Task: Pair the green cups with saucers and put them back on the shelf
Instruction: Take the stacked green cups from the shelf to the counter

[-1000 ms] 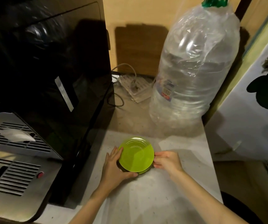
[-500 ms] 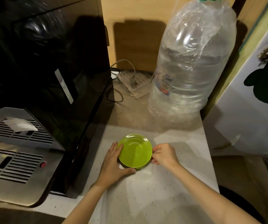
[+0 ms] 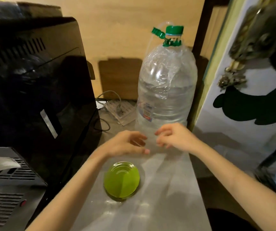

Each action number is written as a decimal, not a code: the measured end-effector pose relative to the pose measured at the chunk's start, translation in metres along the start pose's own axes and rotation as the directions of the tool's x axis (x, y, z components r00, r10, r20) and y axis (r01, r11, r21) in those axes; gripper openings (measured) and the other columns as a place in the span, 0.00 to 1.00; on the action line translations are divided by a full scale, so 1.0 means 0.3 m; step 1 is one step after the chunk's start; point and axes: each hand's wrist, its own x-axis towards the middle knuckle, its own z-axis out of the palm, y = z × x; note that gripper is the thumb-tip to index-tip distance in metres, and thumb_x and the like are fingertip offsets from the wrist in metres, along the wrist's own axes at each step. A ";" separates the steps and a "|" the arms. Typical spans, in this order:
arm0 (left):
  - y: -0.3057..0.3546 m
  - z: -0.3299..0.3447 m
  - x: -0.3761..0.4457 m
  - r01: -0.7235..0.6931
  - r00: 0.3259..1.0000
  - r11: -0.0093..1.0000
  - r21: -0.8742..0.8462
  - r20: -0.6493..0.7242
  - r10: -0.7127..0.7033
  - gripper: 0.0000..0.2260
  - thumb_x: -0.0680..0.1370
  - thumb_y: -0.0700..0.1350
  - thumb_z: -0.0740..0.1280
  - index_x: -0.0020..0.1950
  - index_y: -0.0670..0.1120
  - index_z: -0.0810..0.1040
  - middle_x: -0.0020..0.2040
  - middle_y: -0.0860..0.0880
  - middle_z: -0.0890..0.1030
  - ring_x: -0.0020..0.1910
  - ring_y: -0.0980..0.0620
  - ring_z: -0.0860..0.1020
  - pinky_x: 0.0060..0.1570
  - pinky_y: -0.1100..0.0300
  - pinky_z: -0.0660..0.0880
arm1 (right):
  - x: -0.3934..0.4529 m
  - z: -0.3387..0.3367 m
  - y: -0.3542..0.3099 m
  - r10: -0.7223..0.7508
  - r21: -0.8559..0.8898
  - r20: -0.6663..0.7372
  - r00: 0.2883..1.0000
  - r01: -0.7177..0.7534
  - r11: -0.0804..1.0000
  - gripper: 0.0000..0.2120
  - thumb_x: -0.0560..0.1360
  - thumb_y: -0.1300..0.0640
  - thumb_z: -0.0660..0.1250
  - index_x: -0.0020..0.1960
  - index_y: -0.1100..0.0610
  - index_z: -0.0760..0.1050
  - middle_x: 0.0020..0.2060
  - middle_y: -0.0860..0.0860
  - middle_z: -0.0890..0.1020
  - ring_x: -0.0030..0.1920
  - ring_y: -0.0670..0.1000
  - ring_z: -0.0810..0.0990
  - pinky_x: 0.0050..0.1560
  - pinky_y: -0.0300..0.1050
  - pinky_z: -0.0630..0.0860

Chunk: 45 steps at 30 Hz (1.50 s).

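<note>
Your left hand (image 3: 125,144) and right hand (image 3: 175,137) hang empty above the tabletop (image 3: 167,189), fingers loosely curled and parted, gripping nothing, just in front of the big water bottle (image 3: 167,90) at the far edge. The green saucers (image 3: 122,180) sit in a small stack near the tabletop's left edge, beside the black appliance (image 3: 39,90), below your left wrist. No cup is visible; judging by that, fetching one comes next. Set it squarely in the top saucer's well. The capped bottle looks partly filled; the top saucer holds nothing.
</note>
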 end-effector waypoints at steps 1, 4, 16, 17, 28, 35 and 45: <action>0.060 -0.032 0.018 -0.034 0.999 0.999 -0.001 -0.006 0.034 0.24 0.67 0.51 0.73 0.61 0.46 0.75 0.55 0.44 0.82 0.52 0.52 0.80 0.54 0.58 0.74 | -0.016 -0.059 -0.047 -0.039 -0.033 -0.016 0.999 0.038 0.999 0.09 0.70 0.63 0.68 0.50 0.57 0.78 0.33 0.51 0.82 0.35 0.47 0.80 0.37 0.40 0.76; 0.241 -0.121 0.064 -0.107 0.994 0.994 -0.016 -0.007 0.107 0.18 0.71 0.48 0.70 0.59 0.45 0.76 0.53 0.42 0.83 0.48 0.52 0.80 0.44 0.61 0.73 | -0.059 -0.220 -0.181 -0.136 -0.099 -0.068 0.988 0.129 0.987 0.09 0.70 0.61 0.69 0.50 0.57 0.79 0.33 0.51 0.83 0.35 0.44 0.81 0.36 0.37 0.78; 0.819 -0.473 0.096 -0.334 0.909 0.919 0.209 -0.185 0.372 0.19 0.72 0.49 0.67 0.62 0.48 0.71 0.53 0.48 0.81 0.49 0.53 0.81 0.45 0.63 0.76 | -0.141 -0.615 -0.638 -0.536 -0.463 -0.273 0.799 0.380 0.801 0.13 0.70 0.57 0.70 0.54 0.54 0.78 0.44 0.50 0.83 0.43 0.47 0.82 0.45 0.44 0.81; 0.855 -0.500 0.090 -0.346 0.898 0.909 0.231 -0.197 0.393 0.20 0.72 0.49 0.67 0.63 0.48 0.70 0.53 0.47 0.81 0.49 0.53 0.81 0.45 0.64 0.76 | -0.144 -0.639 -0.669 -0.566 -0.501 -0.280 0.775 0.385 0.775 0.13 0.70 0.57 0.70 0.54 0.54 0.78 0.44 0.49 0.82 0.43 0.47 0.81 0.46 0.45 0.81; 1.130 -0.757 0.148 -0.440 0.529 0.760 0.478 -0.546 0.650 0.22 0.72 0.52 0.67 0.63 0.45 0.72 0.59 0.45 0.79 0.56 0.49 0.77 0.57 0.51 0.76 | -0.070 -0.946 -0.956 -0.770 -0.680 -0.386 0.508 0.408 0.610 0.12 0.71 0.59 0.69 0.54 0.53 0.78 0.49 0.49 0.82 0.50 0.46 0.79 0.49 0.36 0.74; 1.253 -0.906 0.293 -0.225 0.380 0.707 0.670 -0.607 0.697 0.36 0.74 0.57 0.60 0.75 0.44 0.48 0.77 0.40 0.50 0.75 0.45 0.52 0.72 0.54 0.52 | 0.120 -1.094 -1.043 -0.800 -0.655 -0.550 0.240 0.470 0.591 0.16 0.79 0.62 0.56 0.65 0.52 0.69 0.67 0.50 0.71 0.67 0.49 0.68 0.58 0.38 0.65; 1.379 -1.011 0.460 -0.377 0.562 0.782 0.497 -0.548 0.619 0.30 0.66 0.64 0.64 0.61 0.47 0.71 0.59 0.41 0.78 0.58 0.42 0.75 0.63 0.46 0.70 | 0.209 -1.158 -1.133 -0.584 -0.423 -0.554 0.593 0.404 0.811 0.21 0.80 0.54 0.50 0.70 0.60 0.62 0.70 0.58 0.67 0.69 0.56 0.65 0.68 0.50 0.61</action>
